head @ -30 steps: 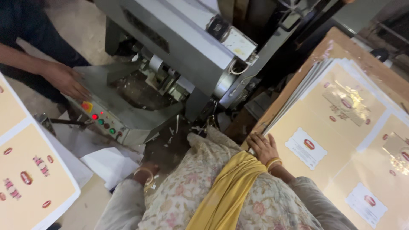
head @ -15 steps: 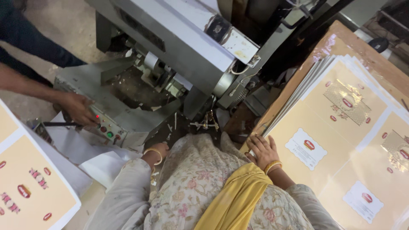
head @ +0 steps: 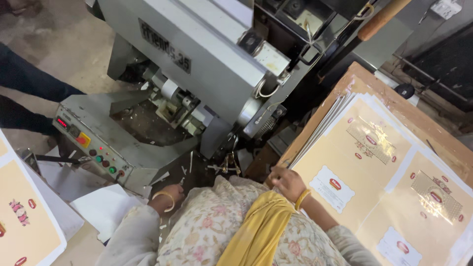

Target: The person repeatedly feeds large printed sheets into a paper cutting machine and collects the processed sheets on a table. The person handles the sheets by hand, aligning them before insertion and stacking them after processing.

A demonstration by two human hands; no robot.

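My right hand (head: 287, 182), with a gold bangle on the wrist, lies on the near corner of a stack of tan printed sheets (head: 374, 162), fingers curled over its edge. My left hand (head: 170, 193), also bangled, sits low against the dark base of a grey press machine (head: 197, 54), fingers bent; whether it holds anything is hidden. My floral garment and yellow scarf (head: 256, 231) fill the bottom middle.
A control panel (head: 93, 148) with coloured buttons juts from the machine's left side. Another person's dark sleeves (head: 29, 83) show at the left edge. More printed sheets (head: 19, 216) and white paper (head: 106, 209) lie bottom left. A wooden handle (head: 382, 17) sticks out top right.
The other person's hand has left the control panel and drawn back to the left. My left hand came into view by the machine base. My right hand stayed on the stack corner.
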